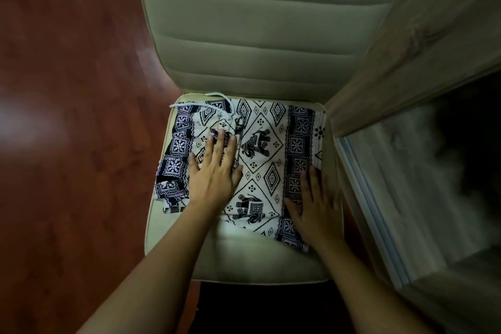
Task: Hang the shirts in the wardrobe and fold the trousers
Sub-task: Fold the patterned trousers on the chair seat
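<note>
Folded trousers (260, 154), white with dark elephant and diamond print, lie flat on the seat of a pale cushioned chair (257, 257), covering most of the seat toward the backrest. White drawstring (206, 104) trails at the far left corner of the bundle. Left hand (215, 171) rests palm down on the left half of the cloth, fingers straight and slightly spread. Right hand (315, 206) lies flat on the right edge over the dark patterned border, fingers extended. Reddish wooden floor (67, 116) to the left; blurred wardrobe door (412, 49) at right.
</note>
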